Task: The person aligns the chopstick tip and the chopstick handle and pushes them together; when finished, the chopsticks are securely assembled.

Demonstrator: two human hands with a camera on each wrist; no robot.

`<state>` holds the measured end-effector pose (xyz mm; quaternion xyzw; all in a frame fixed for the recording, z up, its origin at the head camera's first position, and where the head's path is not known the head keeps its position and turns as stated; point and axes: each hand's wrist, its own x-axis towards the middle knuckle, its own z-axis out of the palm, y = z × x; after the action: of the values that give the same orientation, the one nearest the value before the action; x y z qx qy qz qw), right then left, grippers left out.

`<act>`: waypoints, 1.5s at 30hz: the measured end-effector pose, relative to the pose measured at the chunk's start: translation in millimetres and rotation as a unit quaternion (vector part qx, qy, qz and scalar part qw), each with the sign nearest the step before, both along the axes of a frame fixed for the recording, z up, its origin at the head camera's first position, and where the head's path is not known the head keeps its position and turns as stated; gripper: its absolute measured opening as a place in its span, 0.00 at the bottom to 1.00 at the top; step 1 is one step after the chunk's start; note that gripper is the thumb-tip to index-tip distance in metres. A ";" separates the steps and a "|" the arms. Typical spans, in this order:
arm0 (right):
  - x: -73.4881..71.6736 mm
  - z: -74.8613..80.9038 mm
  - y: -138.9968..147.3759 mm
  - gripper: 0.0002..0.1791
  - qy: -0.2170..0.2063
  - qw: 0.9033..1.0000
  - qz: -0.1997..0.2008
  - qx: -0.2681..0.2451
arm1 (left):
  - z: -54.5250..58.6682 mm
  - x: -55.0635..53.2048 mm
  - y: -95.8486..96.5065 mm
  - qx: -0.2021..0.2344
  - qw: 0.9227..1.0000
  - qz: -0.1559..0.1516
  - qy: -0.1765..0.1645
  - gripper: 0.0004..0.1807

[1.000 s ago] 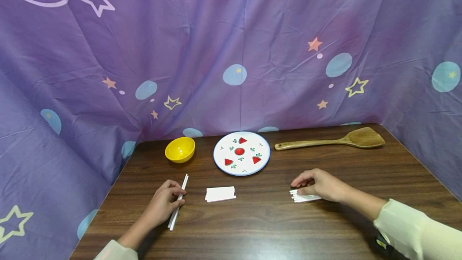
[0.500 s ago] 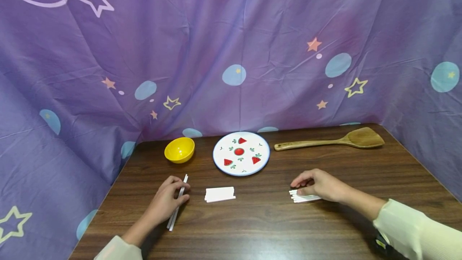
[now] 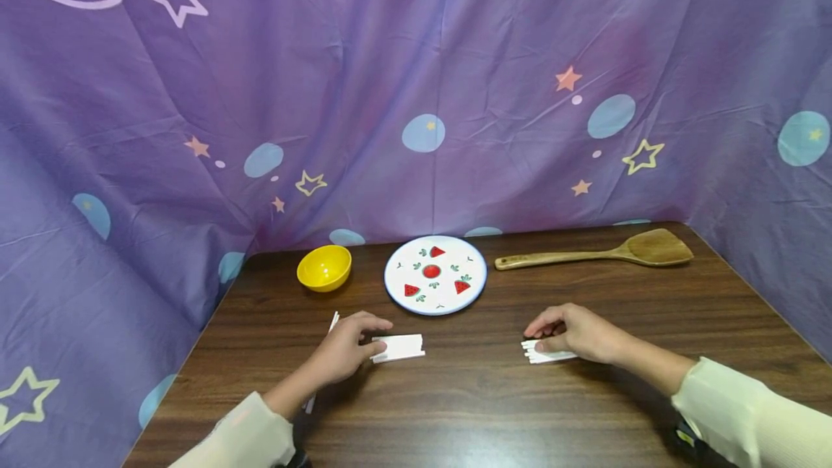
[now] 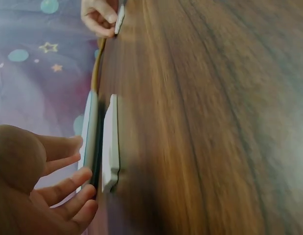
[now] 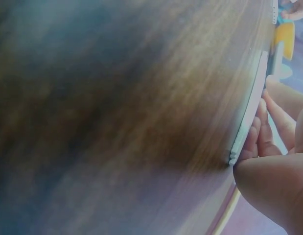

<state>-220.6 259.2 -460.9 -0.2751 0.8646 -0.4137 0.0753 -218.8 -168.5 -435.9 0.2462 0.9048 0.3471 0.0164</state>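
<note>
In the head view, my left hand [image 3: 351, 347] hovers at the left end of a flat, side-by-side row of short white sticks [image 3: 404, 347]. Its thumb and fingers are spread apart, and the left wrist view shows a gap between them and the row [image 4: 111, 147]. Two longer white sticks [image 3: 334, 320] lie mostly hidden under that forearm. Farther right, my right hand [image 3: 581, 334] rests over another row of white sticks [image 3: 534, 357], its thumb across them. In the right wrist view its loosely bent fingers [image 5: 261, 129] lie along that row [image 5: 251, 110]; the palm covers part.
A yellow bowl [image 3: 324, 269], a white plate with watermelon prints [image 3: 448, 266] and a wooden spatula [image 3: 653, 248] stand along the back of the brown wooden table [image 3: 481, 410]. A purple patterned curtain [image 3: 364, 92] hangs behind and at both sides.
My left hand has left the two long sticks and moved right to the middle row. My right hand has stayed in place over its sticks.
</note>
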 end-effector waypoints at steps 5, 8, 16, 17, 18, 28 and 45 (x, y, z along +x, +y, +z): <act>0.6 0.9 -0.4 0.11 0.013 1.000 -0.001 0.012 | -3.9 -5.0 14.0 -0.018 1.000 -0.018 0.013 0.13; 1.3 1.2 -0.7 0.10 0.021 1.000 0.001 0.015 | -6.7 -6.5 20.4 -0.033 0.999 -0.022 0.020 0.13; 2.4 0.9 -2.5 0.07 0.029 0.999 0.001 0.014 | -14.2 -10.1 30.6 -0.066 0.997 -0.009 0.034 0.10; 2.4 0.9 -2.7 0.07 0.030 0.999 0.001 0.014 | -14.9 -10.5 31.4 -0.070 0.997 -0.008 0.039 0.09; 2.4 1.1 -2.9 0.07 0.030 0.999 0.003 0.014 | -15.8 -11.0 32.3 -0.075 0.996 -0.004 0.041 0.08; 2.1 2.6 -4.5 0.07 0.029 0.999 0.009 0.017 | -18.1 -12.3 36.9 -0.089 0.993 -0.001 0.076 0.04; 0.8 2.4 -4.8 0.07 -0.006 1.000 0.006 -0.007 | -14.4 -11.9 38.7 -0.078 0.994 -0.002 0.077 0.08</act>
<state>-219.8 254.5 -458.4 -0.2783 0.8598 -0.4204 0.0807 -230.7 -129.8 -450.3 0.2724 0.9271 0.2555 -0.0336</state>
